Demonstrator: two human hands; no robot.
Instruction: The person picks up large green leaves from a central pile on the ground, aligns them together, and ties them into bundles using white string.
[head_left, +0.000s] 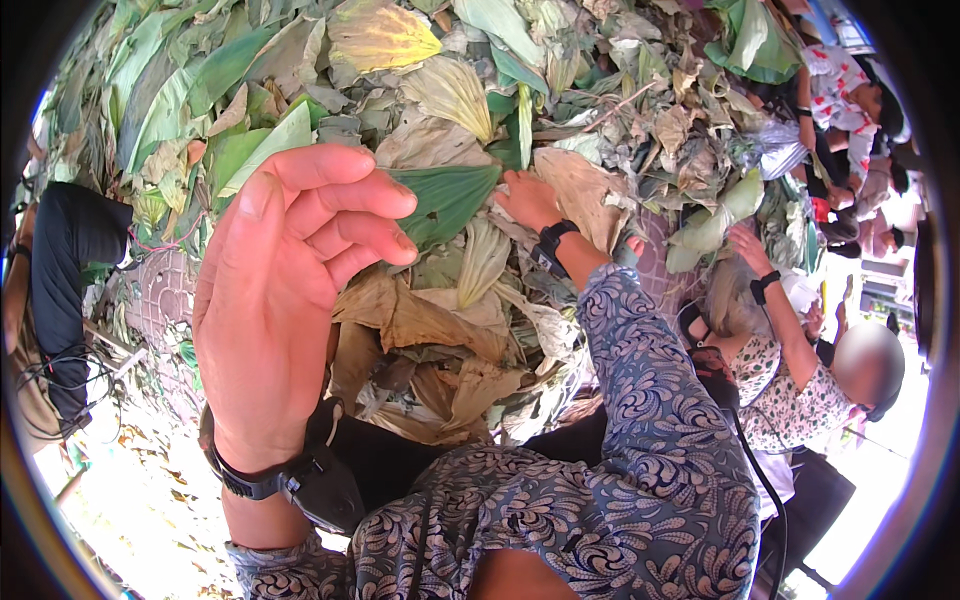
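Raised close to the camera, my left hand has its fingers loosely curved and apart, with nothing in its palm. Behind its fingertips lies a dark green leaf. My right hand reaches down among the leaves, between that green leaf and a broad dry brown leaf. Its fingertips are partly hidden, so I cannot tell whether they grip anything. Nearer my body lie a folded brown leaf and a pale pleated leaf. A yellow leaf tops the pile farther off.
Large, partly wilted leaves cover the ground ahead. Purple paving shows at the left, near a person's dark trouser leg and tangled black cables. At the right, another person's hand reaches toward a pale green leaf.
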